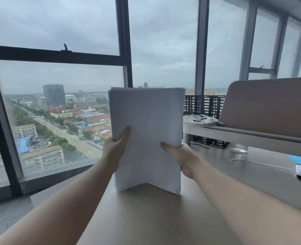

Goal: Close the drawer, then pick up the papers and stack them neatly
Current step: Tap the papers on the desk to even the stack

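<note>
I am holding the papers [147,137] upright as one white stack, their bottom edge resting on the desk [156,218] near its far edge, by the window [57,106]. My left hand [113,150] is gripping the stack's left side low down, thumb lying across the front sheet, fingers hidden behind it. My right hand [182,157] is clamping the right side a little lower, thumb likewise pressed on the front. The lower edge is not lying flat: its middle is arching up off the desk, so only the two bottom corners are touching. The top edges are looking nearly flush. Toward the desk's right edge a white cable [259,164] is lying well apart from the stack, with a glass [239,149] beyond it.
</note>
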{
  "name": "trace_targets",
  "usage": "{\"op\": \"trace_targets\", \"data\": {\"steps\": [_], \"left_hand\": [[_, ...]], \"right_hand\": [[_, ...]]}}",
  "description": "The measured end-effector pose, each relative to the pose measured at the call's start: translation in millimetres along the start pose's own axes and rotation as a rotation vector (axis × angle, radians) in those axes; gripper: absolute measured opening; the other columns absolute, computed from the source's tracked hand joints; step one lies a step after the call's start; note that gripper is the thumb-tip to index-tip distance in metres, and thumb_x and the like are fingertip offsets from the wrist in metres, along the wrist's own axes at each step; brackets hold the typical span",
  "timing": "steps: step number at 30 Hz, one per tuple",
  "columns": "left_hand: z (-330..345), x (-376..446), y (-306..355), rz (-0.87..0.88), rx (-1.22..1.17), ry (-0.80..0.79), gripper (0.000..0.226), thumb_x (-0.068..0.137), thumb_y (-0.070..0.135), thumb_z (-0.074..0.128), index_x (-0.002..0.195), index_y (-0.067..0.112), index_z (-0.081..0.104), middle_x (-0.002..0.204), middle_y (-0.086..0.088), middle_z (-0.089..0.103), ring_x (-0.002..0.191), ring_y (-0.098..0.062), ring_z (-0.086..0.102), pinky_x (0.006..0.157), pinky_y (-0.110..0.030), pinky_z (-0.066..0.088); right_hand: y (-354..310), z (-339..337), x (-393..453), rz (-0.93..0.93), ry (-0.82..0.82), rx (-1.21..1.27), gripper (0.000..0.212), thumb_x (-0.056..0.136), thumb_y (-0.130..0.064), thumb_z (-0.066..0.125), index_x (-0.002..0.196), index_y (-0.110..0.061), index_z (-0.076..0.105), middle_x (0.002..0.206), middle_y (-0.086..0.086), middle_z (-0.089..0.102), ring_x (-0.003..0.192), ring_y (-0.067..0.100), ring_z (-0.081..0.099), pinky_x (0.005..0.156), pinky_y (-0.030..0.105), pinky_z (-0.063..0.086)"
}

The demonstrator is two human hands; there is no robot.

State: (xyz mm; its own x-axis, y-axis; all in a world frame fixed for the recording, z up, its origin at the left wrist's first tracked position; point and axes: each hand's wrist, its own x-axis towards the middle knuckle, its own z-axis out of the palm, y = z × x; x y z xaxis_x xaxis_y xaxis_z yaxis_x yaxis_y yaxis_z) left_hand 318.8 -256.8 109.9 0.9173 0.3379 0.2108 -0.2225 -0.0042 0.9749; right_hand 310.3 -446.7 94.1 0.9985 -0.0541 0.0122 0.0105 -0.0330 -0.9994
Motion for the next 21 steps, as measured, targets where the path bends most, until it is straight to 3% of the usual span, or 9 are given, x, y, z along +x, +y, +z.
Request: {"op": "trace_targets", "data": {"steps": [4, 7, 11, 14, 16, 19, 21], "left_hand": [[9.5, 9.9, -1.1, 0.070, 0.109, 0.012, 0.042, 0.074, 0.057, 0.066, 0.077, 0.016, 0.069, 0.071, -0.002, 0.066, 0.064, -0.020, 0.064, 0.064, -0.033, 0.054], [12.7, 18.3, -14.8, 0.106, 0.328, -0.084, 0.046, 0.082, 0.051, 0.059, 0.086, 0.006, 0.063, 0.073, -0.007, 0.061, 0.066, -0.025, 0.058, 0.058, -0.031, 0.045], [19.8, 20.1, -46.8, 0.032, 0.663, -0.207, 0.035, 0.096, 0.029, 0.042, 0.064, 0.016, 0.043, 0.065, -0.002, 0.046, 0.077, -0.024, 0.046, 0.064, -0.032, 0.030], [23.3, 19.1, -70.1, -0.022, 0.707, -0.219, 0.036, 0.098, 0.023, 0.036, 0.063, 0.017, 0.038, 0.076, -0.007, 0.049, 0.084, -0.023, 0.044, 0.073, -0.030, 0.030], [22.4, 17.2, -80.4, -0.034, 0.749, -0.222, 0.033, 0.098, 0.019, 0.035, 0.067, 0.015, 0.044, 0.094, -0.014, 0.054, 0.089, -0.024, 0.047, 0.078, -0.031, 0.033], [21.7, 15.9, -89.1, -0.036, 0.812, -0.227, 0.034, 0.098, 0.018, 0.036, 0.095, -0.003, 0.062, 0.116, -0.025, 0.061, 0.108, -0.035, 0.056, 0.089, -0.033, 0.040], [21.3, 14.0, -90.7, -0.012, 0.872, -0.243, 0.036, 0.097, 0.020, 0.039, 0.086, -0.004, 0.063, 0.116, -0.030, 0.062, 0.109, -0.039, 0.057, 0.089, -0.036, 0.043]], "right_hand": [[3.2, -5.4, -6.8, -0.022, 0.052, 0.121, 0.016, 0.088, -0.024, 0.064, 0.101, -0.016, 0.067, 0.104, 0.009, 0.071, 0.104, 0.032, 0.067, 0.100, 0.048, 0.049], [9.6, -12.0, -5.6, -0.013, 0.126, 0.188, 0.024, 0.093, -0.017, 0.056, 0.115, -0.009, 0.063, 0.099, 0.013, 0.069, 0.095, 0.035, 0.067, 0.092, 0.050, 0.052], [25.9, -18.9, -3.4, 0.101, 0.188, 0.216, 0.028, 0.095, -0.018, 0.054, 0.118, -0.003, 0.061, 0.110, 0.020, 0.068, 0.098, 0.037, 0.066, 0.092, 0.057, 0.051], [43.4, -20.8, 0.5, 0.149, 0.214, 0.235, 0.029, 0.092, -0.021, 0.057, 0.115, -0.005, 0.062, 0.110, 0.020, 0.069, 0.099, 0.040, 0.067, 0.091, 0.059, 0.051], [55.3, -22.7, 5.2, 0.168, 0.252, 0.253, 0.033, 0.090, -0.020, 0.057, 0.117, -0.002, 0.062, 0.110, 0.021, 0.069, 0.099, 0.042, 0.067, 0.091, 0.060, 0.051], [63.4, -25.3, 5.6, 0.234, 0.303, 0.258, 0.033, 0.092, -0.015, 0.052, 0.121, -0.002, 0.060, 0.111, 0.021, 0.067, 0.102, 0.041, 0.066, 0.093, 0.059, 0.050], [66.9, -28.2, 3.1, 0.286, 0.313, 0.251, 0.029, 0.094, -0.011, 0.049, 0.120, -0.003, 0.059, 0.107, 0.017, 0.064, 0.094, 0.037, 0.066, 0.092, 0.052, 0.051]]}}
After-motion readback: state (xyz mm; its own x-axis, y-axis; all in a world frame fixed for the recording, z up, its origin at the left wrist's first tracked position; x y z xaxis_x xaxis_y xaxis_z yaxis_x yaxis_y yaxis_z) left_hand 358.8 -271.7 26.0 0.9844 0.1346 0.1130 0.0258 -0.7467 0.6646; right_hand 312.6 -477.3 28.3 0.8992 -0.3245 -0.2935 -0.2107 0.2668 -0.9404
